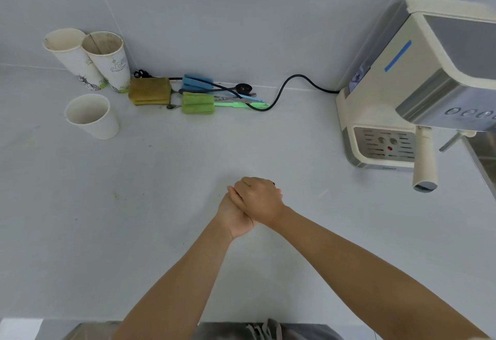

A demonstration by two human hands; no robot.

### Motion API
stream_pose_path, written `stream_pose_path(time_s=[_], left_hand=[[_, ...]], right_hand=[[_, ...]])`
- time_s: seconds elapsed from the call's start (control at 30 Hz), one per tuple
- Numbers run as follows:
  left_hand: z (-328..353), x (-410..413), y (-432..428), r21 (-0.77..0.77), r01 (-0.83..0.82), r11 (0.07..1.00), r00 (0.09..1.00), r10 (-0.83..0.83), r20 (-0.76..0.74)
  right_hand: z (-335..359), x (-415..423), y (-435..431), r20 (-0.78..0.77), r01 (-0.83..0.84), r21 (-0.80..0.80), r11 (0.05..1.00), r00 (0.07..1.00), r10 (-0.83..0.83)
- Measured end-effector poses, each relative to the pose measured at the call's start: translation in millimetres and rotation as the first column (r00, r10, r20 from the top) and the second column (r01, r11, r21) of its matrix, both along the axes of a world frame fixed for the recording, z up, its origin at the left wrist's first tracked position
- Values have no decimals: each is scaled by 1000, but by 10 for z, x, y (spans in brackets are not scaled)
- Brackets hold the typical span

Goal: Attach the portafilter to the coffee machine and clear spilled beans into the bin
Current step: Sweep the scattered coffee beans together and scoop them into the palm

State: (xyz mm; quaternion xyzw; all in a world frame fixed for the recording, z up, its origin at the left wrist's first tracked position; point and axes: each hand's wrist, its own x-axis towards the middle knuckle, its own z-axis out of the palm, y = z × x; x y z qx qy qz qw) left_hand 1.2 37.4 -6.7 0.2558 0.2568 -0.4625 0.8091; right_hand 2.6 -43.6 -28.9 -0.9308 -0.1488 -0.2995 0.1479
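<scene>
The cream coffee machine stands at the right against the wall. The portafilter hangs under its head, cream handle pointing toward me. My two hands meet over the middle of the white counter. My left hand lies palm up underneath. My right hand rests on it with fingers curled shut. A small dark speck, seemingly a coffee bean, shows at the right fingertips. What the left palm holds is hidden. No bin is in view.
Three paper cups stand at the back left. Sponges, brushes and a black power cord lie along the wall. A steam wand and a metal sink edge are at the far right.
</scene>
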Motion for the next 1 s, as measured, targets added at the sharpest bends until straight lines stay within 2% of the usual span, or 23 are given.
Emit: stream_pose_path(time_s=[0.13,0.23,0.33,0.47,0.57,0.77,0.87,1.0], left_hand=[[34,-21,3,73,-8,997,1000,8,-1],[-22,-20,16,111,-95,989,993,103,-65],[-57,-44,17,144,-131,981,989,140,-54],[-83,-63,49,58,-174,983,983,176,-41],[-106,-69,66,27,-176,984,984,176,2],[-179,-77,146,128,-148,981,988,153,-31],[-187,-85,176,130,-163,978,985,168,-26],[-203,-90,242,136,-81,987,997,82,-2]], right_hand=[[-10,-44,-10,-17,-32,1,999,999,32],[-39,-77,-17,-4,-43,17,999,999,44],[-57,-117,-8,3,-76,61,995,997,76],[-41,-186,-9,-45,-96,34,995,994,98],[-32,-224,-6,-43,-108,76,991,993,111],[-73,-254,-33,-62,-101,93,991,992,107],[-79,-269,-127,-118,-64,117,991,990,78],[-96,-233,-339,-254,106,202,974,966,-52]])
